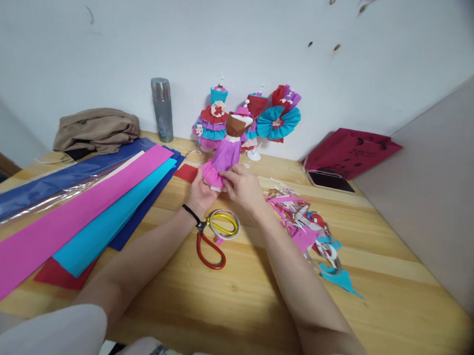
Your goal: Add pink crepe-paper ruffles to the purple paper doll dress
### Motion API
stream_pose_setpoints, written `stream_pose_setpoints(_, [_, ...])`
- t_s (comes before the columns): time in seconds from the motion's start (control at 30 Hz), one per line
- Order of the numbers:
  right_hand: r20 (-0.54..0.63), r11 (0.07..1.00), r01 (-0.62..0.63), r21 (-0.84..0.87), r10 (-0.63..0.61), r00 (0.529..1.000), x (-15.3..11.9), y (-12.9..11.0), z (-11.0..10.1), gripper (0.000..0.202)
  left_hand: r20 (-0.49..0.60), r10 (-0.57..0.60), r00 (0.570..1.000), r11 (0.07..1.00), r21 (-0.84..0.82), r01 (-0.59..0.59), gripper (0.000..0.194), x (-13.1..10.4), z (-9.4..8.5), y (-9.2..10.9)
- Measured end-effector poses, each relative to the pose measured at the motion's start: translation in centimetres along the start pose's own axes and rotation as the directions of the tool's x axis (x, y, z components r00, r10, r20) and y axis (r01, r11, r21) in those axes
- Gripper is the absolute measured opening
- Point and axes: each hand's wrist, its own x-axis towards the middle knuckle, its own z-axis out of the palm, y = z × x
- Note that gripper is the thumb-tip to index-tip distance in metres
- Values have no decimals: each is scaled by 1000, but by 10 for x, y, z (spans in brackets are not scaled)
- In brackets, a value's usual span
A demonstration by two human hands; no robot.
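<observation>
A small dress form wears a crepe-paper dress (227, 154) with a purple skirt, a brown bodice and a pink ruffle at the hem. My left hand (202, 196), palm up, holds the ruffle from the left, with the thumb over the paper. From the right, my right hand (245, 187) has its fingers closed on the hem; the fingertips are partly hidden. Below the hands lie scissors (211, 262) with one red and one yellow handle. A ring that looks like a tape roll (239, 227) lies with them. A red paper piece (186, 173) is left of my left hand.
Behind stand other dressed forms (212, 117) and a steel flask (162, 111). Pink (70, 213) and blue paper strips lie left, below a brown cloth (97, 129). To the right are paper scraps (305, 238), a phone (331, 181) and a crimson bag (346, 152) by the wall.
</observation>
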Motion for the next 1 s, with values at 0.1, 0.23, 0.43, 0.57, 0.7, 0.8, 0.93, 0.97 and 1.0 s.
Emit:
stream_pose_setpoints(0.1, [5,1000,-6,7,6,1000,0,1,1,31,60,-19,998,999,32,18,49,-1,-1,-1])
stream_pose_setpoints(0.23, [11,997,-18,74,17,1000,0,2,1,30,119,-51,992,997,62,44,49,-2,-1,-1])
stream_pose_setpoints(0.43, [-120,944,-91,317,135,984,0,8,-2,34,143,-20,989,998,54,12,46,5,-8,-2])
stream_pose_setpoints(0.57, [-121,912,-126,390,186,975,1,11,0,37,162,-8,987,998,62,-3,44,8,-11,-1])
stream_pose_setpoints(0.7, [-78,906,-160,392,206,975,1,11,3,39,168,11,986,999,48,-19,45,8,-11,-1])
stream_pose_setpoints(0.8, [-125,907,-126,401,191,974,1,10,2,38,145,7,989,999,51,-14,46,9,-10,-1])
stream_pose_setpoints(0.93, [-84,917,-111,382,155,984,0,9,0,37,145,0,989,999,35,-5,46,9,-9,0])
stream_pose_setpoints(0.97, [-68,922,-117,369,152,986,-1,9,0,37,143,0,990,1000,25,-4,46,9,-9,0])
stream_pose_setpoints(1.0, [-62,926,-119,358,151,987,-1,9,0,37,141,-1,990,1000,14,-1,45,8,-8,0])
